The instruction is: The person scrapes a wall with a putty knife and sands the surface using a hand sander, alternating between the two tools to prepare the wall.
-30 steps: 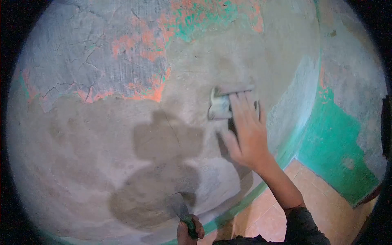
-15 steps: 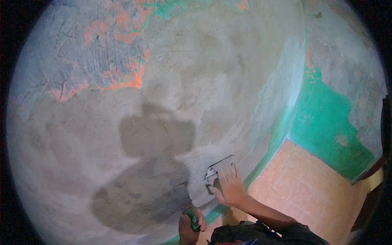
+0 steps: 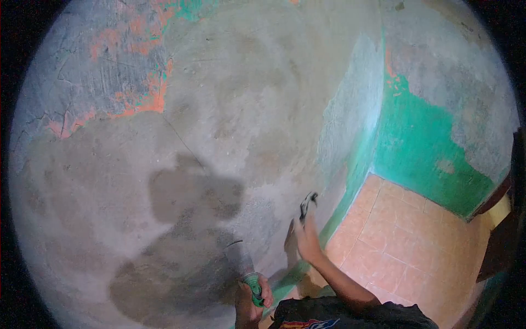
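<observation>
My right hand [image 3: 307,236], slightly blurred, is wrapped round a dark flat tool [image 3: 308,205], seen nearly edge-on close to the lower right part of the grey wall [image 3: 263,126]. Down at the bottom centre, my left hand [image 3: 253,296] grips the green handle [image 3: 253,286] of a scraper. Its wide grey blade [image 3: 239,256] points up and lies in front of the shadowed wall.
Peeling orange paint [image 3: 156,98] edges the upper left wall. A green painted wall section [image 3: 422,148] stands at the right above a tiled floor [image 3: 389,236]. Dark furniture [image 3: 498,247] is at the far right edge.
My right hand has turned the flat tool from broadside to nearly edge-on and shifted it slightly up. The scraper's blade shows more fully. The whole view has shifted, with the wall further left.
</observation>
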